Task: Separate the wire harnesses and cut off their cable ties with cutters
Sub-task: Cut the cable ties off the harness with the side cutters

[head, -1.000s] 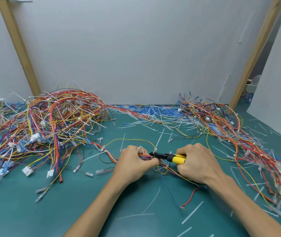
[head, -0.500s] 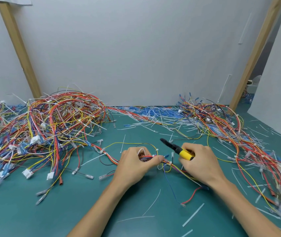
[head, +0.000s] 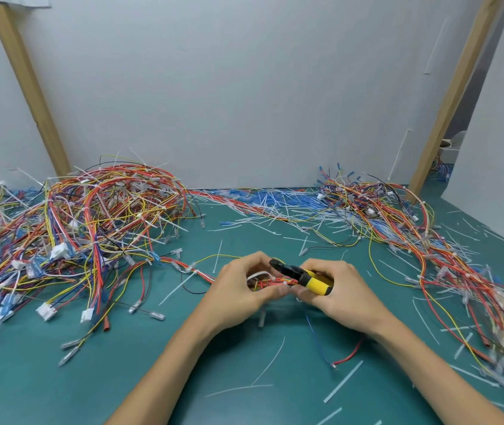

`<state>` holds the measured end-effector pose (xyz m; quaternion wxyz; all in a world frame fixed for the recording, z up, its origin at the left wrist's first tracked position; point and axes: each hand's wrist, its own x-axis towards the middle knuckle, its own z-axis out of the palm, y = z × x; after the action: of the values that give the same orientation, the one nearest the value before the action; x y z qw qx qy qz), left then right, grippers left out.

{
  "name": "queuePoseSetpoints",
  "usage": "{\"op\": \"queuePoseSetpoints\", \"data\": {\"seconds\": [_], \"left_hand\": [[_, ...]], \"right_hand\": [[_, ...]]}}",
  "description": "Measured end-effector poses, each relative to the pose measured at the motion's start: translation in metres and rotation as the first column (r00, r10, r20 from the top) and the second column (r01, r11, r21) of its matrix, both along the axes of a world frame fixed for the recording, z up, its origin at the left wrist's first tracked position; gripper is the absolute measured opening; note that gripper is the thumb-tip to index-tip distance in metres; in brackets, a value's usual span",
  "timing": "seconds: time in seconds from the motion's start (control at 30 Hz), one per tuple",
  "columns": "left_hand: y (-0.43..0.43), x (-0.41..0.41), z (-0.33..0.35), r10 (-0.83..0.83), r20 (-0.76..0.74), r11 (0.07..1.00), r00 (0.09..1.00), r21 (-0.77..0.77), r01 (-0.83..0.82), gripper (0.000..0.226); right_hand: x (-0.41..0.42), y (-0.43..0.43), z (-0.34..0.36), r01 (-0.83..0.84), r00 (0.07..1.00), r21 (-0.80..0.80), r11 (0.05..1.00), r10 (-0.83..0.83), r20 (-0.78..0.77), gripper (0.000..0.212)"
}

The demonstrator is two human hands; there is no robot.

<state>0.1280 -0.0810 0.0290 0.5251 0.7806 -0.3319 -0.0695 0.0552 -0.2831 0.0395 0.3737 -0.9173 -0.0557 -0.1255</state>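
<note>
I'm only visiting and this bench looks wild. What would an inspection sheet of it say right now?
Surface: teal mat, bare patches between litter.
Job's things: wire harness held between both hands; yellow-handled cutters, nose near a white cable tie on it.
Clutter: cut tie strips scattered widely.
Hands: left hand grips the wire harness; right hand grips the cutters.
Cables: tangled left pile and right pile of coloured harnesses.
Surroundings: grey wall, two wooden posts.

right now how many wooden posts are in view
2: one wooden post at left, behind the wire pile; the other at right. None looks hidden.
</note>
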Motion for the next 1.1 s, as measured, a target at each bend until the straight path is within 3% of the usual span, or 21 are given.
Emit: {"op": "queuePoseSetpoints", "data": {"seconds": [0.27, 0.47, 0.73, 0.87, 1.1], "left_hand": [[0.019, 0.013, 0.006, -0.078, -0.153, 0.986, 0.985, -0.157, 0.054, 0.013], [0.017, 0.017, -0.001, -0.103, -0.122, 0.992, 0.987, -0.078, 0.094, 0.009], [0.016, 0.018, -0.004, -0.103, -0.047, 0.994, 0.994, 0.021, 0.104, 0.002], [0.015, 0.015, -0.005, -0.106, -0.041, 0.994, 0.994, 0.035, 0.108, 0.01], [0.012, 0.01, -0.003, -0.108, -0.063, 0.991, 0.992, 0.07, 0.112, 0.019]], "right_hand": [[0.003, -0.005, 0.0, -0.046, 0.997, 0.161, 0.986, 0.056, -0.055, 0.013], [0.002, -0.005, 0.001, -0.078, 0.989, 0.277, 0.958, 0.11, -0.101, 0.017], [0.003, -0.003, -0.001, -0.08, 0.989, 0.26, 0.962, 0.109, -0.098, 0.018], [0.002, 0.0, -0.002, -0.074, 0.994, 0.232, 0.97, 0.092, -0.067, 0.011], [0.002, 0.004, -0.006, -0.078, 0.997, 0.154, 0.985, 0.075, 0.024, 0.016]]}}
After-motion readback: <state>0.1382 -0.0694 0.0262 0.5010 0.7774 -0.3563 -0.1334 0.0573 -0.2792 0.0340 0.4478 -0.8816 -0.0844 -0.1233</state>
